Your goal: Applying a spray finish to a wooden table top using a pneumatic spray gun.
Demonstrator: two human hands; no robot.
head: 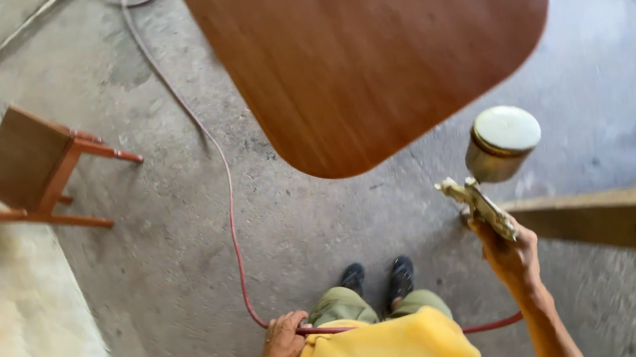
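Observation:
My right hand (509,254) grips a spray gun (486,204) with a round metal cup (501,143) on top, held out low at the right. A glossy brown rounded tabletop (375,46) lies ahead, its near edge just left of the gun. My left hand (283,338) holds a thin red air hose (231,211) close to my waist. The hose runs across the concrete floor to the far left and also behind me toward the gun. My yellow shirt and dark shoes (378,278) show at the bottom.
A small wooden chair (33,169) lies tipped on its side at the left, beside a pale dusty strip of floor (9,313). A wooden plank (613,214) runs along the right. Grey concrete floor (171,280) surrounds the tabletop.

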